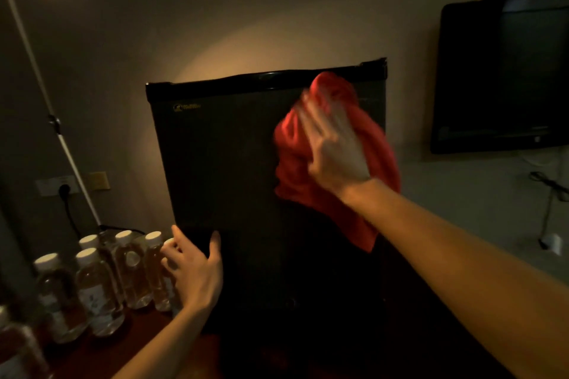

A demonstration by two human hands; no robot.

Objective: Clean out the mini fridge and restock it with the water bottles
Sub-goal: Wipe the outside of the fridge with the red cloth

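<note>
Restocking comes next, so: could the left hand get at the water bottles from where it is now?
Probably yes. The left hand rests on the fridge door's left edge, right beside the water bottles, holding nothing, with nothing visible between.

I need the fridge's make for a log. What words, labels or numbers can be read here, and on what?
Nothing can be read for certain.
Mini fridge door: small gold logo at upper left, too blurred to read.
Water bottles: pale labels, print too small and dim.
Wall socket plate: small label, illegible.
</note>
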